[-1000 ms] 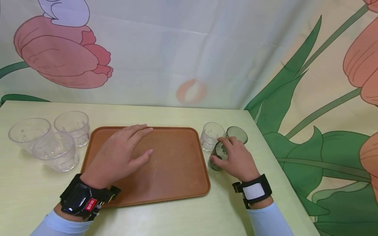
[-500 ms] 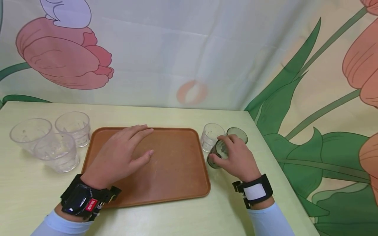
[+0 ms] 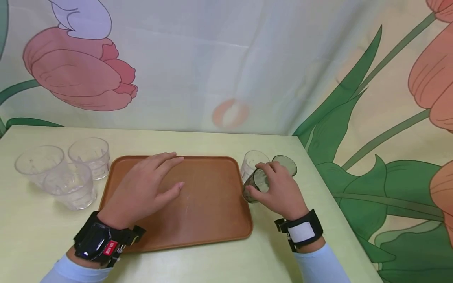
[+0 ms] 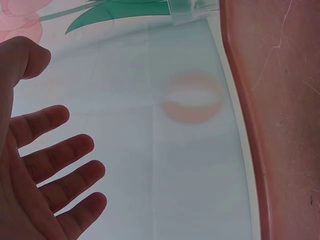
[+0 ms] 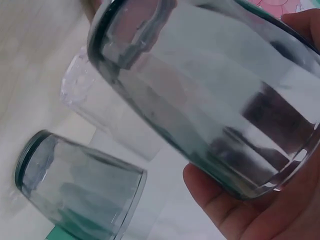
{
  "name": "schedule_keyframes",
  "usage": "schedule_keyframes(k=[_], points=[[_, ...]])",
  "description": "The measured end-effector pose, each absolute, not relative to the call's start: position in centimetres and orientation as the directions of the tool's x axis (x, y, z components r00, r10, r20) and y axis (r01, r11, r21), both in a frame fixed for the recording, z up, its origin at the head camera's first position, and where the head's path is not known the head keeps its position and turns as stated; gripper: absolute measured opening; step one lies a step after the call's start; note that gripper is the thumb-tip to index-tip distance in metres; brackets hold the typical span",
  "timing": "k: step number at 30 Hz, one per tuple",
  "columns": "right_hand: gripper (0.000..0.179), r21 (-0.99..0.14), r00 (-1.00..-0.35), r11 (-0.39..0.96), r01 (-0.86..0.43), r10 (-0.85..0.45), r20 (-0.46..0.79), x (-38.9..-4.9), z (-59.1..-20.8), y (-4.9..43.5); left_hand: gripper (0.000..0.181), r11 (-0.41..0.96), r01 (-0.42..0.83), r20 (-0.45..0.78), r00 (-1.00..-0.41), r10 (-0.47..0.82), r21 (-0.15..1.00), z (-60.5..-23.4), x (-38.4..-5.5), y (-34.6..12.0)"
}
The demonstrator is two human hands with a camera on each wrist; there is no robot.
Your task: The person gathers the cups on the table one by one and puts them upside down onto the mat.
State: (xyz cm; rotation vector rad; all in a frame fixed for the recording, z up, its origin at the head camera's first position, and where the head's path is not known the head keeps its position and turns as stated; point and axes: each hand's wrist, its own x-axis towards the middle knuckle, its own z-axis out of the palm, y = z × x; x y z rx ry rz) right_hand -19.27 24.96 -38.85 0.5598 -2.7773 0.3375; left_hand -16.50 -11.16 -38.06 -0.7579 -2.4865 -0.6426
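Note:
A smoky grey-green drinking glass (image 3: 252, 187) is in my right hand (image 3: 282, 189), pinched near its rim between thumb and fingers. The glass leans, its base close to the right edge of the brown tray (image 3: 209, 220). In the right wrist view, this glass (image 5: 200, 95) fills the upper part, with a fingertip against its side. Behind it stand a clear glass (image 3: 252, 160) and a second smoky glass (image 3: 287, 164). My left hand (image 3: 145, 182) hovers over the tray's left half, fingers extended and thumb apart, holding nothing.
Three larger clear tumblers (image 3: 72, 186) stand grouped left of the tray on the pale table (image 3: 184, 261). A curtain (image 3: 184, 70) printed with flowers hangs behind and along the table's right edge.
My right hand has tilted the smoky glass and moved it slightly left, toward the tray's edge. The left hand keeps its pose. The head view has shifted slightly.

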Motion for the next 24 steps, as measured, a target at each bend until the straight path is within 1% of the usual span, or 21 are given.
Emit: schedule_keyframes(k=[8,16,24], points=[[0.062,-0.166,-0.855,0.877,-0.451,-0.372,0.36,-19.2,-38.4,24.1,0.058,0.73,0.62,0.555,-0.729,0.4,0.288,-38.3,-16.5,-11.1],[0.06,-0.181,-0.847,0.865,-0.468,-0.381,0.37,-19.3,-38.5,23.8,0.058,0.732,0.617,0.536,-0.738,0.41,0.289,-38.3,-16.6,-10.9],[0.06,-0.159,-0.822,0.854,-0.495,-0.402,0.403,-19.3,-38.6,23.4,0.058,0.743,0.604,0.522,-0.75,0.407,0.288,-38.3,-16.5,-10.9]])
